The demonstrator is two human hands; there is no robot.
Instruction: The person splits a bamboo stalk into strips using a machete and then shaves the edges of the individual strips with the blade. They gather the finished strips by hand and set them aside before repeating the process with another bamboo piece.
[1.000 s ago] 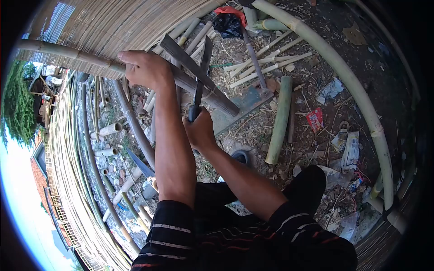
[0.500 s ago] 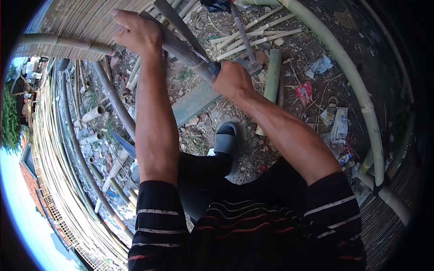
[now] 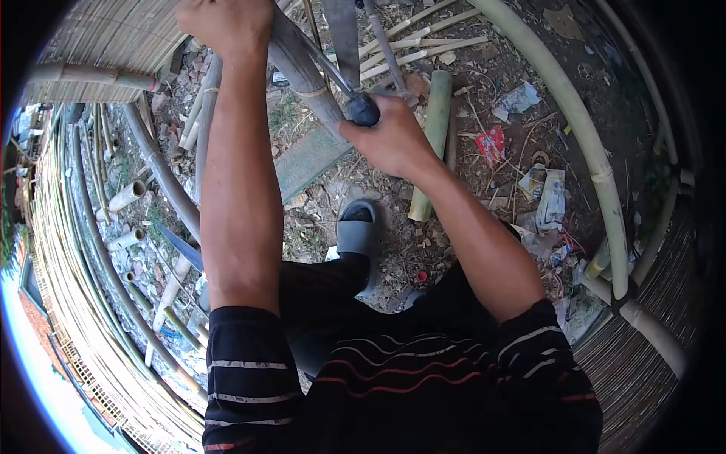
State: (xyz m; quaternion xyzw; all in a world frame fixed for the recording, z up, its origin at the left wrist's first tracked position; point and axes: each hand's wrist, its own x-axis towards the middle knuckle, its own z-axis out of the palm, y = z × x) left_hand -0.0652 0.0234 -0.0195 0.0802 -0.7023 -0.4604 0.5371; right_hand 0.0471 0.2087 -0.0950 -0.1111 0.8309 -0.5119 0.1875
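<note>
At the top edge my left hand (image 3: 231, 26) is closed around the upper part of a grey-brown bamboo pole (image 3: 296, 64); some of its fingers are cut off by the frame. My right hand (image 3: 393, 144) grips a black-handled tool (image 3: 361, 110) beside the pole's lower end. A thin metal shaft runs up from that handle along the pole. Just behind it stands a flat grey blade-like strip (image 3: 342, 38), whose kind I cannot make out. Below the pole lies a greenish board (image 3: 310, 163). A thick green bamboo piece (image 3: 432, 144) rests right of my right hand.
A curved bamboo pole (image 3: 578, 121) arches along the right. Pale split bamboo strips (image 3: 423, 49) lie at the top. A knife-like blade (image 3: 180, 246) points out left of my left forearm. Long bamboo poles (image 3: 140, 163) and litter (image 3: 491, 146) cover the ground around my sandalled foot (image 3: 355, 234).
The view has shifted slightly. My left hand sits higher in it. The tool's black handle and shaft now show more plainly, and the grey strip stands more upright.
</note>
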